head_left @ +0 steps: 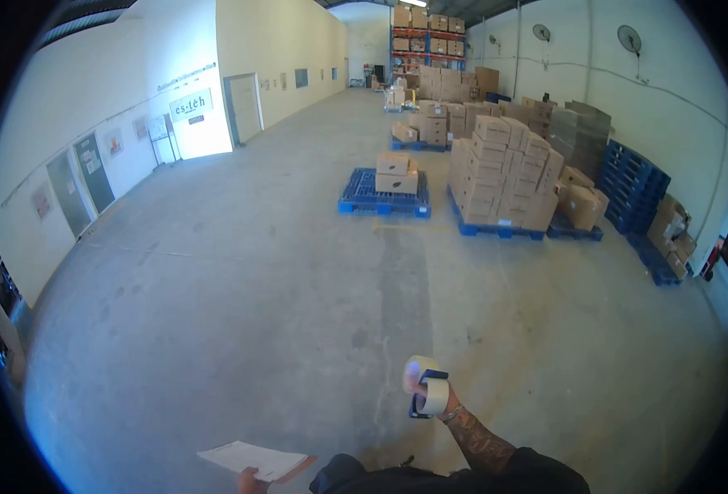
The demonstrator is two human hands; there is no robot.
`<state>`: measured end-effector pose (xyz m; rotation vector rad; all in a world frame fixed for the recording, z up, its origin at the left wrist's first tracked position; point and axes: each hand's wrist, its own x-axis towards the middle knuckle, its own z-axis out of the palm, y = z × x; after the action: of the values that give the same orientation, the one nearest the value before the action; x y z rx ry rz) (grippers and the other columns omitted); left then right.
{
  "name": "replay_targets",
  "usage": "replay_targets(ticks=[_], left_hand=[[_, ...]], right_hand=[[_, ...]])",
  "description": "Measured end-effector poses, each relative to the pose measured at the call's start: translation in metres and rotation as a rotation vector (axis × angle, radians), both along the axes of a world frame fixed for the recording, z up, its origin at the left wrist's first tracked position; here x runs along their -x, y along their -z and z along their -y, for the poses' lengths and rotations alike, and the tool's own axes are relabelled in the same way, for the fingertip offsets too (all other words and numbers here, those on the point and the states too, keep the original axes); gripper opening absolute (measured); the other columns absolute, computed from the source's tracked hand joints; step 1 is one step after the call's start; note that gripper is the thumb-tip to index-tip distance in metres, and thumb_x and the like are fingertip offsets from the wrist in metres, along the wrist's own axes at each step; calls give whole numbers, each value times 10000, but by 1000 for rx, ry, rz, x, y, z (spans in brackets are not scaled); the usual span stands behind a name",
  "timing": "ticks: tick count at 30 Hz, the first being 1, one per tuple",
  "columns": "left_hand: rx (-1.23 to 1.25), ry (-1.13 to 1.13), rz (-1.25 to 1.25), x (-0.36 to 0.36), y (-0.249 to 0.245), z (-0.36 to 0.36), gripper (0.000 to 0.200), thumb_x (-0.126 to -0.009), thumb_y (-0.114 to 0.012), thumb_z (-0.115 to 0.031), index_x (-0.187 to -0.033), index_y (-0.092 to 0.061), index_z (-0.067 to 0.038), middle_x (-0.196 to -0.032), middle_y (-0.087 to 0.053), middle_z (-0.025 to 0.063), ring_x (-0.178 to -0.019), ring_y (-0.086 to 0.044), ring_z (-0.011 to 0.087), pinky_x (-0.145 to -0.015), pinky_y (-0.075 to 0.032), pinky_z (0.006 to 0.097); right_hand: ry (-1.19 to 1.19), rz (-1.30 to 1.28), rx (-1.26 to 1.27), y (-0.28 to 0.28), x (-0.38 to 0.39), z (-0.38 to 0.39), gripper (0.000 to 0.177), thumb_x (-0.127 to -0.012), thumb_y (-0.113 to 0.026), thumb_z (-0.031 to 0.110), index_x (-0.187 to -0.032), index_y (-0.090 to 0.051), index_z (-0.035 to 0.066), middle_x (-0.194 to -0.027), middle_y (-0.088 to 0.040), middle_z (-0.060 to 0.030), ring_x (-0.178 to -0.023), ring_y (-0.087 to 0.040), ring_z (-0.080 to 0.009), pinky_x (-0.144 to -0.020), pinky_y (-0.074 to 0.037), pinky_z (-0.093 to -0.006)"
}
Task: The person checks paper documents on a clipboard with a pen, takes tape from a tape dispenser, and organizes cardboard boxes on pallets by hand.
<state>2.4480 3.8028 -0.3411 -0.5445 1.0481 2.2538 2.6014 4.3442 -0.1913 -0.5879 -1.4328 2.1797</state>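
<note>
My right hand (449, 402) is closed around packing tape in front of my body. A clear roll and a whitish roll (436, 397) are visible, with dark blue parts that look like a tape dispenser. Fingers are partly hidden behind the rolls. At the lower left, my left hand (253, 481) grips the edge of a clipboard (308, 468) with white paper sheets (253, 458) on it. Its thumb lies on the paper side; the other fingers are hidden underneath.
Ahead, a blue pallet (355, 198) bears a few cartons (397, 177). Right of it, a tall carton stack (495, 177) stands on another pallet. Stacked blue pallets (631, 189) lean near the right wall. Racks (427, 41) stand far back. Concrete floor (240, 313) stretches between.
</note>
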Motion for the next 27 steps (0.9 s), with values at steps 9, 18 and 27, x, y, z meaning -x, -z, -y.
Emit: replay_targets(ticks=[9,18,27], left_hand=[[180,78,-61,266,6,-146,489,-781,-486,-131,-1221,-396,64,-1197,-506,208,-1064,-556,372,-836,-485,549],[180,238,-368,661,-146,-411,538,-767,-457,-56,-1270,-327,83,-1139,-514,220,-992,-589,381,-771,-544,521],[394,302,-421,873,-95,-484,438,-785,-456,-83,-1173,-397,111,-1121,-525,214,-1040,-563,362,-857,-489,486]], right_hand=[[-10,46,-78,8,234,-112,263,-734,-758,104,-956,-621,79,-850,-610,14,-737,-585,-94,-636,-491,-263],[386,146,145,33,472,-264,323,-644,-797,76,-918,-628,49,-763,-597,4,-654,-592,-132,-562,-505,-300],[259,76,383,-6,762,-391,230,-719,-759,203,-862,-637,71,-734,-621,-10,-665,-600,-119,-581,-499,-286]])
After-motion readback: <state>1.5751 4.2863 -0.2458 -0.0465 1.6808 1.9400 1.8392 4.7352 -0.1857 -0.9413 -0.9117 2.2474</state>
